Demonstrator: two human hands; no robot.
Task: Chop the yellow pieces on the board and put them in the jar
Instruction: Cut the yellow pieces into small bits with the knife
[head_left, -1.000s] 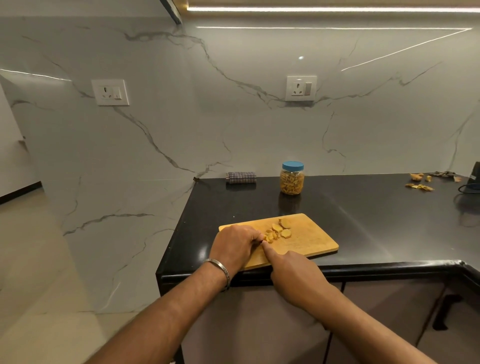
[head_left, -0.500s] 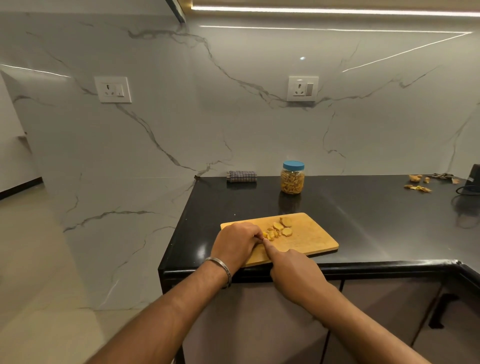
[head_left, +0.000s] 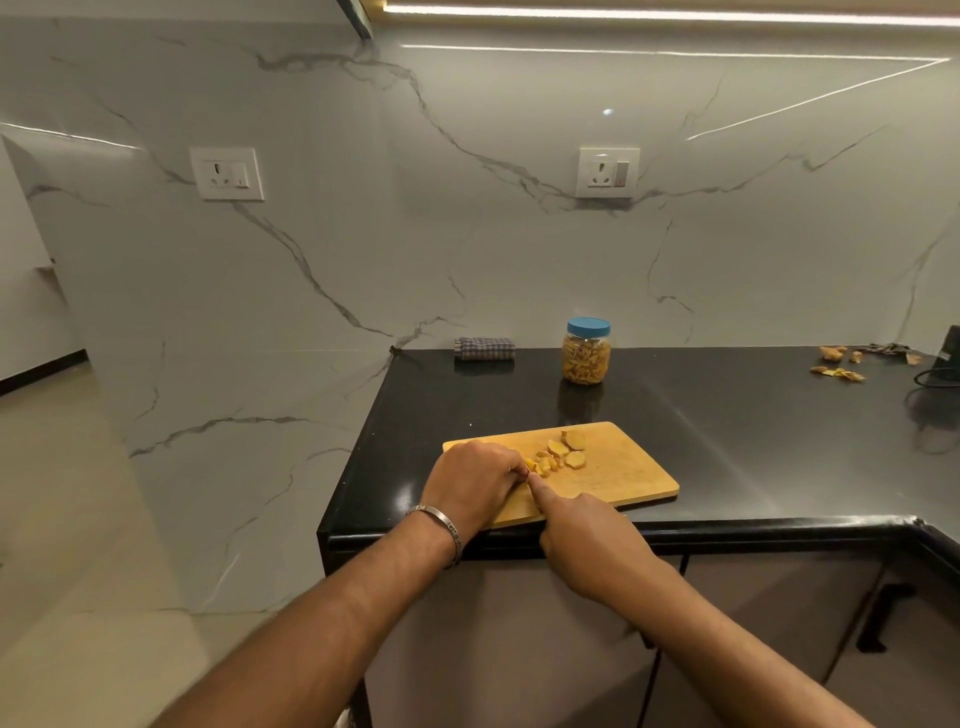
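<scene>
While barely anything has shifted in the last second, the left hand still pins a yellow piece at the wooden board's near-left part; the right hand looks curled round a knife handle, blade hidden, so that grip's unclear. Yellow pieces sit mid-board, so chopping's ongoing. The jar waits lidded behind the board on the black counter, marble wall beyond.

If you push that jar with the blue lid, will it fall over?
Probably not easily: the jar looks short, wide and nearly full, so likely steady and heavyish. It may slide on the glossy black counter. Its smooth clear wall could feel slippery.
</scene>
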